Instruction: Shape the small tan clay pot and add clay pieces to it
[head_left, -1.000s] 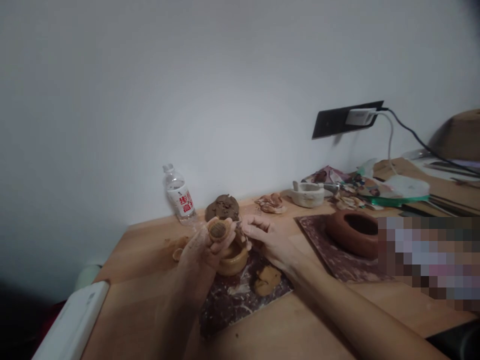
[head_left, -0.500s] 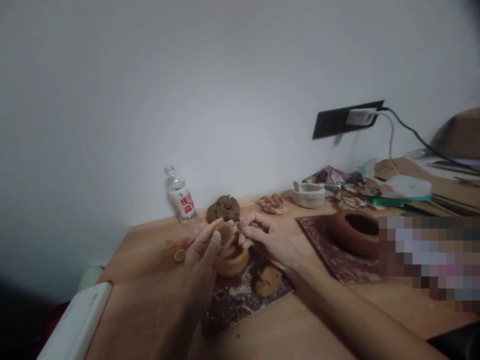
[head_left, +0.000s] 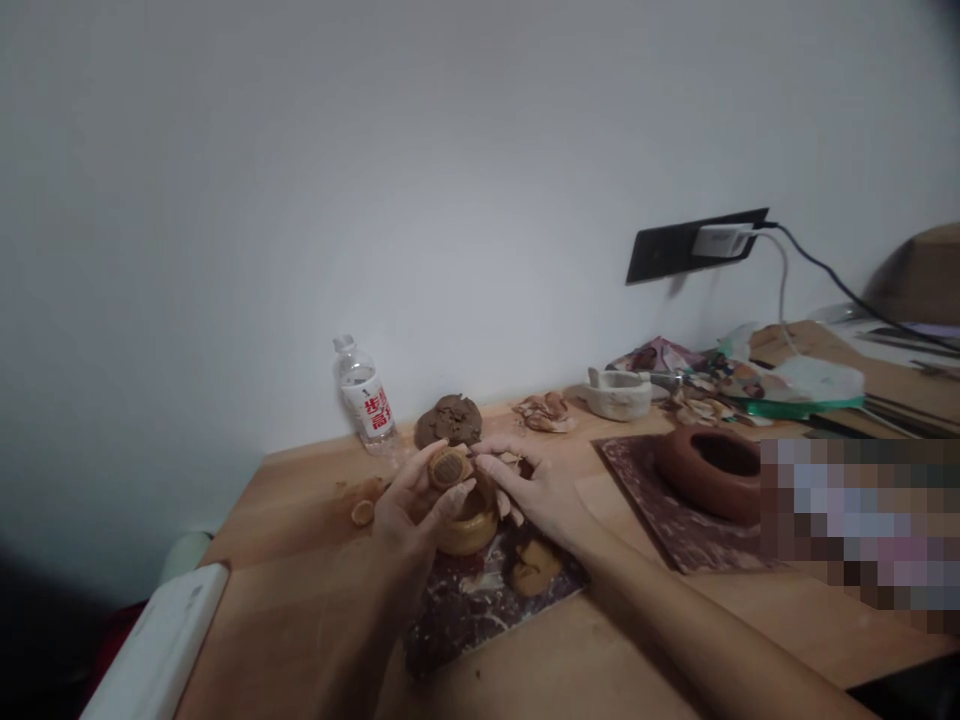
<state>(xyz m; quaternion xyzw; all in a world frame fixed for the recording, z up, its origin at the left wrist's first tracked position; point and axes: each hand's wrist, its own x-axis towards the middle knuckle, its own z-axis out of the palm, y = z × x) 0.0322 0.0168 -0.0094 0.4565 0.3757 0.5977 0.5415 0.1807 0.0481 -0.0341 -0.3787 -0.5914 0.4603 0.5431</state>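
Note:
A small round brown piece with a darker ribbed centre (head_left: 448, 467) is held between the thumb and fingers of my left hand (head_left: 414, 508). My right hand (head_left: 529, 485) has its fingers bent against the right edge of that piece; whether they pinch anything small is hidden. Beneath both hands a yellowish clay bowl (head_left: 469, 530) rests on a dark marbled board (head_left: 480, 600). Beside the bowl, on the same board, lies a flat ochre clay lump (head_left: 536, 567). A small round clay bit (head_left: 362, 513) sits on the table to the left.
A water bottle (head_left: 367, 405), a brown clay mound (head_left: 450, 420), clay scraps (head_left: 546, 411) and a whitish bowl (head_left: 619, 394) line the wall. A reddish clay ring (head_left: 694, 470) lies on another board (head_left: 637, 490) at right. A white object (head_left: 161, 640) stands at the left edge.
My left thumb has moved down off the round piece's face to its lower edge. My right hand's fingers have shifted, with the lower ones now nearer the bowl's right side.

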